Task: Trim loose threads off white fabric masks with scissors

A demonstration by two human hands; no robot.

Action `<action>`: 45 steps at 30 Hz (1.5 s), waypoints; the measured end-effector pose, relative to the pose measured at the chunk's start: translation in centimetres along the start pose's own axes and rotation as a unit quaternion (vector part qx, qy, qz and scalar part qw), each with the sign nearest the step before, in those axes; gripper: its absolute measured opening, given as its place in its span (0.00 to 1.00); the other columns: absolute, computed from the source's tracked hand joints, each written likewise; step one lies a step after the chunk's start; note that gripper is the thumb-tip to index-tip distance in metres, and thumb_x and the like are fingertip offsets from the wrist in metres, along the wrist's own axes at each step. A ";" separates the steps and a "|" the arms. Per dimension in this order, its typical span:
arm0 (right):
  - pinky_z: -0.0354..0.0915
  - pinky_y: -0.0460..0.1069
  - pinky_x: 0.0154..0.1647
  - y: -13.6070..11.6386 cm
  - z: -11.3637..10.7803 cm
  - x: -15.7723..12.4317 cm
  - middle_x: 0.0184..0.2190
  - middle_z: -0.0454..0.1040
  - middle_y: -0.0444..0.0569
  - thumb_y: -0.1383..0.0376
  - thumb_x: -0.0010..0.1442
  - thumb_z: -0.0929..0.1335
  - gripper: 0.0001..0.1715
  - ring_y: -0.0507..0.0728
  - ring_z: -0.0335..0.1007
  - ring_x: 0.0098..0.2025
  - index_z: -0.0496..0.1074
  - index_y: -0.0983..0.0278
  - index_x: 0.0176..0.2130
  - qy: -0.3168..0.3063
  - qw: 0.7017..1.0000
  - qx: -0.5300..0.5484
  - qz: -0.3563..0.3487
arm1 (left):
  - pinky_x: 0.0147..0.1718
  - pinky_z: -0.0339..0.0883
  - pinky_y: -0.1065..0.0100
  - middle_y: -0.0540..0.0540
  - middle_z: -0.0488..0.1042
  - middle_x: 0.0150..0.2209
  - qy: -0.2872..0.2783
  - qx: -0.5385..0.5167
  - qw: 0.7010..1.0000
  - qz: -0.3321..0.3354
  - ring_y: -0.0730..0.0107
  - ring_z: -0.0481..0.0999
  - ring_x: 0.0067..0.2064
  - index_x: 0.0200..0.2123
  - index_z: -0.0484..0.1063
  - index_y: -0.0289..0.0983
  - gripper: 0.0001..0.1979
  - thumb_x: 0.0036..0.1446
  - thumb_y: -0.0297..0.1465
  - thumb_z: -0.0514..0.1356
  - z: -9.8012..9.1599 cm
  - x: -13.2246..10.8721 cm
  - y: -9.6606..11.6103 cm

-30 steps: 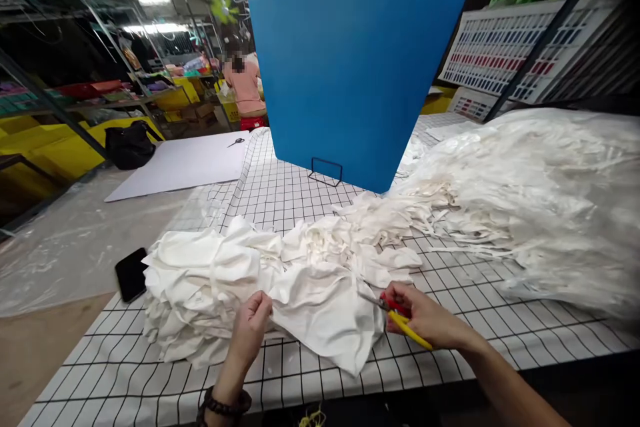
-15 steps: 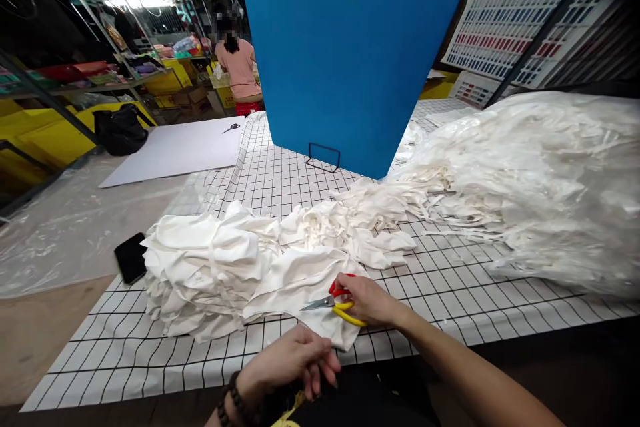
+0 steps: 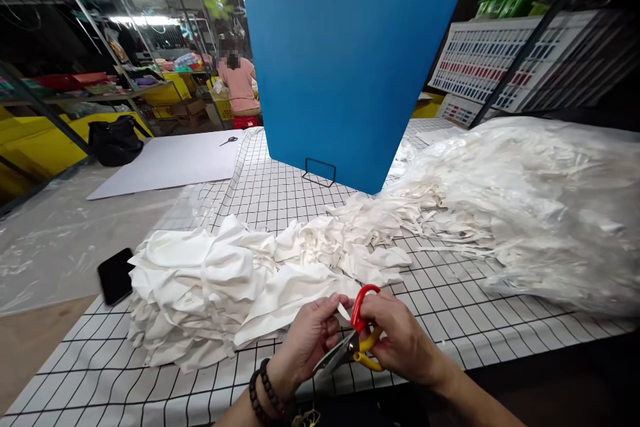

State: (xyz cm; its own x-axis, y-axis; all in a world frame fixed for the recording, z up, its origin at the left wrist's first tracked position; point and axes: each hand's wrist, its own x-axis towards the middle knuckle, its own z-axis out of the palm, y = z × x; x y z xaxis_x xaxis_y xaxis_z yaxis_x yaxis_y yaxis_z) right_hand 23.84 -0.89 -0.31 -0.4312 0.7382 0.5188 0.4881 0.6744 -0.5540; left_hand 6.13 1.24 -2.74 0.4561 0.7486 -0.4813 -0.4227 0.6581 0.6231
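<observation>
My right hand [image 3: 403, 337] grips a pair of scissors [image 3: 354, 345] by its red and yellow handles. The blades point down and left, beneath the fingers of my left hand [image 3: 314, 333]. My left fingers are pinched on a narrow bit of white fabric [image 3: 343, 311] close to the red handle; the rest of it is hidden by the hands. Just behind my hands lies a flat white cloth piece [image 3: 285, 295], spread out beside a thick stack of white cloth pieces [image 3: 187, 287] on the left.
Loose white scraps [image 3: 325, 233] trail across the grid-patterned tablecloth [image 3: 280, 197] towards a big clear plastic bag [image 3: 560, 213] of white material. A tall blue board [image 3: 345, 73] stands behind. Phone [image 3: 116, 275] lies left. Another person [image 3: 240, 87] stands far back.
Both hands have come together. The scissors have lifted off the flat cloth and turned downward. My left hand has risen from the table edge and now pinches white fabric. The view has shifted slightly.
</observation>
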 end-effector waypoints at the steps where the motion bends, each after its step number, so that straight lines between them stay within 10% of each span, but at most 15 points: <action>1: 0.60 0.50 0.33 -0.1 -0.2 -0.3 0.27 0.68 0.41 0.77 0.51 0.63 0.17 0.53 0.60 0.28 0.62 0.58 0.38 -0.006 1.000 -0.009 0.012 | 0.16 0.45 0.77 0.54 0.67 0.21 0.006 0.004 1.000 0.030 0.87 0.50 0.16 0.38 0.75 0.29 0.20 0.52 0.42 0.67 0.2 0.0 0.5; 9: 0.65 0.46 0.32 1.4 -1.1 -1.2 0.34 0.72 0.44 0.62 0.58 0.71 0.13 0.54 0.69 0.35 0.62 0.58 0.38 -0.003 0.913 0.225 0.341 | 0.19 0.52 0.76 0.45 0.76 0.33 0.044 0.141 0.971 0.189 0.85 0.55 0.19 0.43 0.73 0.32 0.18 0.59 0.42 0.62 -0.4 -0.8 2.8; 13: 0.66 0.49 0.47 2.0 1.1 1.1 0.45 0.74 0.48 0.61 0.54 0.75 0.20 0.55 0.71 0.46 0.61 0.58 0.37 0.062 0.859 0.373 0.345 | 0.20 0.53 0.75 0.48 0.72 0.31 0.076 0.295 0.929 0.210 0.81 0.59 0.21 0.33 0.74 0.33 0.17 0.60 0.44 0.59 -1.1 -1.3 2.8; 19: 0.68 0.47 0.39 2.1 6.3 4.0 0.36 0.75 0.43 0.62 0.45 0.79 0.27 0.53 0.72 0.36 0.61 0.60 0.34 0.064 0.811 0.479 0.329 | 0.36 0.66 0.70 0.45 0.67 0.37 0.164 0.398 0.843 0.323 0.68 0.71 0.37 0.26 0.75 0.36 0.16 0.60 0.40 0.60 -1.3 -3.0 3.4; 24: 0.65 0.46 0.35 2.7 6.8 4.3 0.33 0.73 0.41 0.61 0.46 0.79 0.26 0.52 0.70 0.34 0.62 0.60 0.34 0.074 0.813 0.470 0.335 | 0.18 0.62 0.73 0.37 0.66 0.56 0.101 0.292 0.907 0.287 0.78 0.69 0.25 0.32 0.78 0.34 0.17 0.61 0.41 0.58 -1.8 -3.4 3.4; 28: 0.61 0.45 0.32 2.6 3.9 3.5 0.30 0.70 0.39 0.60 0.48 0.78 0.25 0.51 0.65 0.31 0.60 0.60 0.34 0.033 0.851 0.405 0.334 | 0.22 0.63 0.73 0.40 0.75 0.42 0.025 0.192 0.941 0.276 0.79 0.67 0.23 0.34 0.76 0.33 0.15 0.62 0.39 0.58 -2.3 -2.1 3.0; 34: 0.53 0.46 0.26 0.6 -0.9 2.7 0.24 0.65 0.37 0.56 0.48 0.76 0.24 0.51 0.56 0.25 0.59 0.59 0.34 -0.098 0.933 0.074 0.338 | 0.33 0.65 0.70 0.47 0.71 0.31 0.050 0.286 0.904 0.314 0.72 0.70 0.30 0.32 0.74 0.35 0.13 0.63 0.38 0.57 -2.7 -0.9 2.7; 45: 0.53 0.47 0.27 -0.9 -0.5 3.5 0.25 0.70 0.42 0.51 0.48 0.74 0.24 0.55 0.64 0.25 0.62 0.59 0.35 -0.129 0.947 -0.113 0.273 | 0.32 0.62 0.69 0.48 0.67 0.29 0.040 0.398 0.855 0.331 0.69 0.68 0.31 0.30 0.72 0.37 0.13 0.65 0.35 0.54 -2.1 -1.8 3.1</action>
State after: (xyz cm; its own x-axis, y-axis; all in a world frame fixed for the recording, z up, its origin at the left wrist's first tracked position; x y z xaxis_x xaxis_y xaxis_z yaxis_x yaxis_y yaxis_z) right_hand 22.21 1.08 2.33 -0.2254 0.9743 0.0027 0.8289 0.1932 -0.5250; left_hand 2.40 2.13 -1.23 0.2543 0.9598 0.1184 0.1135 -0.1512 0.9820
